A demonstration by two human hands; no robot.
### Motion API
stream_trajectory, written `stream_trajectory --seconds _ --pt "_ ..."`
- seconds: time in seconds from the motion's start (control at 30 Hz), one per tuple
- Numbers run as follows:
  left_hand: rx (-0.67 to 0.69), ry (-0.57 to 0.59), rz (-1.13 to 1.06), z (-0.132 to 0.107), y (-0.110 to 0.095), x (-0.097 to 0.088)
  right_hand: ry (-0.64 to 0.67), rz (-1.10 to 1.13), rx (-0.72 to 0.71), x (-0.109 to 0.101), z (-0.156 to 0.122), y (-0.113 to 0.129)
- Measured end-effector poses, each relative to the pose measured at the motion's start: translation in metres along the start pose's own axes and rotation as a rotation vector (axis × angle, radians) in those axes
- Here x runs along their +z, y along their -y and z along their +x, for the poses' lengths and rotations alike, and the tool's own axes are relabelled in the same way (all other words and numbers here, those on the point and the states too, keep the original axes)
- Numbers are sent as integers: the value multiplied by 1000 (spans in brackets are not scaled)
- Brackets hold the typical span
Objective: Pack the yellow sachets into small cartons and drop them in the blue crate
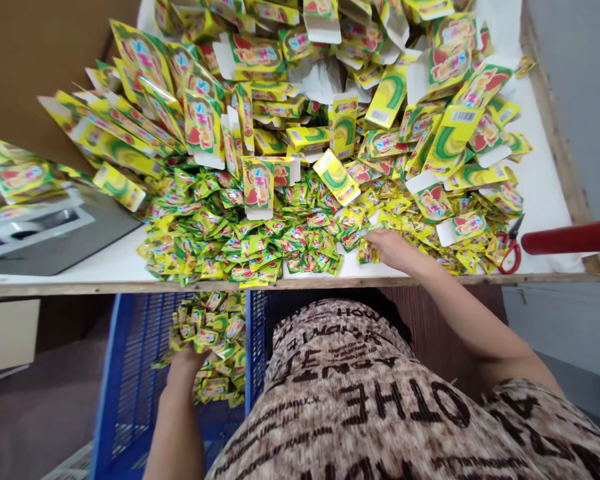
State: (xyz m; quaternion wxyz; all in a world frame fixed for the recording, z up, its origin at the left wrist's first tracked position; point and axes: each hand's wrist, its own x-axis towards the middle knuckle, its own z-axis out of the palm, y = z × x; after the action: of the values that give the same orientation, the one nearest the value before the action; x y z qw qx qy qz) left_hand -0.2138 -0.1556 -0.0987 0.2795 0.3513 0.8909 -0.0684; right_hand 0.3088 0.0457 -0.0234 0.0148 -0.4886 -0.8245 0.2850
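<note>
My right hand [391, 248] is at the front of the table, its fingers pinched on a small yellow candy packet [368, 253]. Around it lie loose candy packets, a green heap [215, 230] on the left and yellower packets [425, 230] on the right. My left hand [190, 360] reaches down into a blue plastic crate [130, 373], at the edge of a pile of filled small candy boxes [220, 333]. Its fingers are mostly hidden, so whether they grip a box cannot be made out.
Many printed cardboard boxes [260, 57], some with open white flaps, are heaped behind the packets. Red-handled scissors [511, 253] lie at the right, beside a red bar [570, 237]. A wooden rim [325, 283] edges the table. A large brown carton [35, 67] stands at left.
</note>
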Motion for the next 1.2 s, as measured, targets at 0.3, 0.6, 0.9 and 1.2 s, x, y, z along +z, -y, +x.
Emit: stream_trajectory --seconds 0.3,0.6,0.9,1.2 --pt "682 -771 -496 -45 -168 -85 -80 -142 -30 6 -6 15" --pt "1113 -592 -327 -9 -310 -121 -41 -151 41 17 -48 19" --pt "1511 -416 277 -17 -324 -166 -235 107 133 15 -67 10" --pt "1173 5 -147 -120 -346 -39 -1047 803 189 -18 -12 80"
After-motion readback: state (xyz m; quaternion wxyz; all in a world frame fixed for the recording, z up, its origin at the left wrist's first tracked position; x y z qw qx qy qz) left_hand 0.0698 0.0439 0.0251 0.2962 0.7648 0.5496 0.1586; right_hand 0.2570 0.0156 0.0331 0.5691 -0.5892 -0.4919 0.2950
